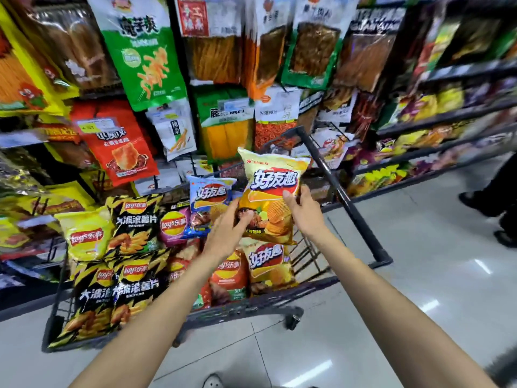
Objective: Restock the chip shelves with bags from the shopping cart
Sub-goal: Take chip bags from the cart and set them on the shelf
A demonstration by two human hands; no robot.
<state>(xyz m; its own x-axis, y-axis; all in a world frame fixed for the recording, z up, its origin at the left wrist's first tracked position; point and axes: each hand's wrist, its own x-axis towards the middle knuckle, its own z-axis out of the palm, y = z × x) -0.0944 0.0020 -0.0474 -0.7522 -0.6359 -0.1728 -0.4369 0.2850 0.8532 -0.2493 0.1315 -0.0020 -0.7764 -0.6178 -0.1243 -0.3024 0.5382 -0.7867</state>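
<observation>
Over on the left, snack packets hang on the display rack [134, 79], and below them the shopping cart [279, 299] is heaped with chip bags: a yellow Lay's bag [85, 236], black Lay's bags [134, 225], and a blue bag [208, 200] standing further back. Above the heap the person's left hand [226, 233] has fingers curled onto the lower left edge of an orange-yellow chip bag [270, 197], held upright just clear of the pile. The right hand [303, 211] pinches the same bag's right edge, thumb on the front. Right of the cart's black handle [341, 197] run the chip shelves [447, 119], blurred but already well filled. It looks like the carrying step: one bag lifted out, not yet shelved. Next comes a turn rightward to find a gap among matching bags and stand it upright there without crushing it.
</observation>
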